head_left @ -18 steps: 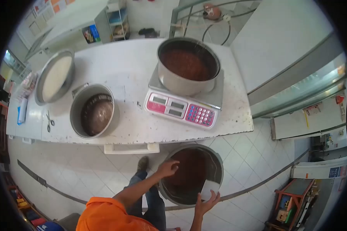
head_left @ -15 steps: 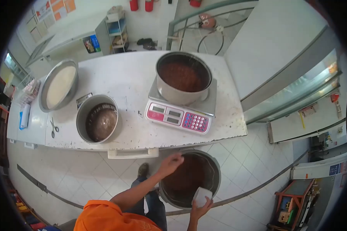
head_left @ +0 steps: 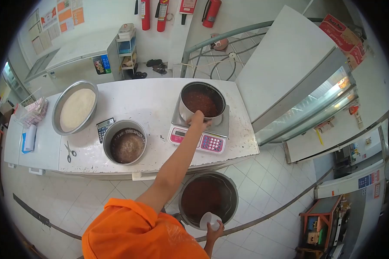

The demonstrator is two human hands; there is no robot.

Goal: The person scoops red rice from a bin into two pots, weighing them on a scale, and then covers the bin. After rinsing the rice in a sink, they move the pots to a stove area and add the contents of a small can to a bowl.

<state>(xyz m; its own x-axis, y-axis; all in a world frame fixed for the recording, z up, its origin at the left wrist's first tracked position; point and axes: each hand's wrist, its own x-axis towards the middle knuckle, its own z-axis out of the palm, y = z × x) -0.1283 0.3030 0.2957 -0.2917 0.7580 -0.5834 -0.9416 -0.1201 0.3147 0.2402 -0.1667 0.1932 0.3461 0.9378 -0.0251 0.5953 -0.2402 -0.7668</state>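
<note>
My left hand is at the near rim of a metal pot holding reddish-brown food. Its fingers bend over the rim and the thumb lies along the outer wall; the fingertips are partly hidden. The pot stands on a pink and white digital scale. Lower down, my right hand is closed around a translucent white plastic cup, tilted at the near edge of a large grey bucket. Dark brown stuff lies in the bucket, which is on the floor.
A second pot with brown contents, a calculator, scissors and a wide bowl of pale grains are on the white table. A tall white cabinet rises to the right.
My left hand has moved from above the bucket up and forward to the pot on the scale. My right hand stays at the bucket's edge with the cup. The view has shifted.
</note>
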